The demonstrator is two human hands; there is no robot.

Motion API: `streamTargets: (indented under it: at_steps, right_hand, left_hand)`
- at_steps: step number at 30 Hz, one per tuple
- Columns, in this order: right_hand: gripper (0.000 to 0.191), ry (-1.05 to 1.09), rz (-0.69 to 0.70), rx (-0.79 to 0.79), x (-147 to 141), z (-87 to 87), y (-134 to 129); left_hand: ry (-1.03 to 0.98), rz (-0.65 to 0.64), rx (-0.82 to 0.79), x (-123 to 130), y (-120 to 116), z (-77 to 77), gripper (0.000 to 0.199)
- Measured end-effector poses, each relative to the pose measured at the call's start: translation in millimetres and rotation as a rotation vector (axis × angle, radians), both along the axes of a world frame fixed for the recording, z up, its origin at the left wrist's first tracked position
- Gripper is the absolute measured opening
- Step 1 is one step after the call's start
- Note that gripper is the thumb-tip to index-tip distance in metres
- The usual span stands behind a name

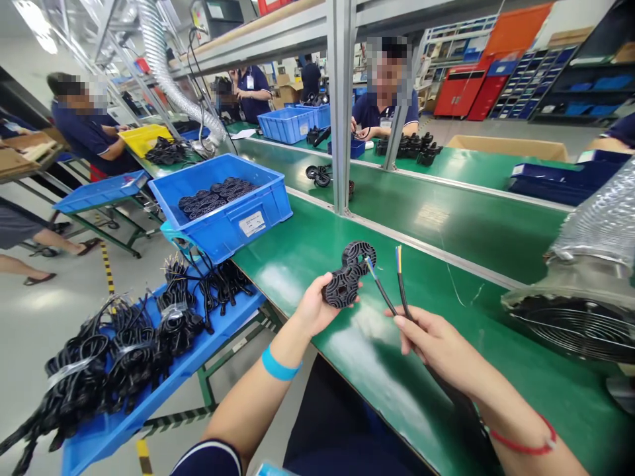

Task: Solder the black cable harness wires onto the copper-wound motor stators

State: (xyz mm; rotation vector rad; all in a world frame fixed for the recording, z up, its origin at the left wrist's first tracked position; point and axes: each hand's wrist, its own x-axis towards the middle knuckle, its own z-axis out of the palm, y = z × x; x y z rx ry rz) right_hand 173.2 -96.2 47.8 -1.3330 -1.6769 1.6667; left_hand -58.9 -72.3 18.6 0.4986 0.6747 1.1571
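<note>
Above the green table [278,264], my left hand [317,305] grips a black plastic part [342,287] made of joined round lobes with curved grooves. My right hand [426,337] is closed round two black cables [403,297], whose stripped ends show blue and yellow wires. One cable's wire tips are right beside the upper lobe of the black part; whether they touch it I cannot tell. The other cable points upward, apart from the part.
A blue bin [223,228] of black parts stands left on the table. Bundled black cables [129,357] lie on a blue tray [193,370] below. A metal post [341,119] rises ahead; a duct hood [570,297] is at right. Co-workers [387,99] sit beyond.
</note>
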Motion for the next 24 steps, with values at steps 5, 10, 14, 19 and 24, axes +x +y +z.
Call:
streamTargets:
  at_steps: [5,10,14,19,24]
  right_hand:
    - [0.044,-0.087,0.052,0.005,-9.3,1.8,-11.7]
    - [0.043,-0.105,0.074,-0.042,-13.4,7.7,-14.0]
    - [0.040,-0.110,0.075,0.021,-13.0,6.6,-16.0]
    - [0.051,-0.100,0.087,0.200,-14.4,0.3,-14.3]
    - [0.052,0.087,-0.022,0.019,-19.5,-0.1,-12.2]
  left_hand:
    - [0.078,0.047,0.036,-3.5,0.1,4.7,0.042]
    - [0.115,0.059,0.008,-3.0,0.3,6.9,0.041]
    - [0.129,0.065,0.001,-3.4,1.5,5.8,0.040]
    - [0.115,0.032,0.020,-4.1,3.0,1.2,0.040]
    - [0.099,0.006,0.037,-4.9,3.3,2.5,0.042]
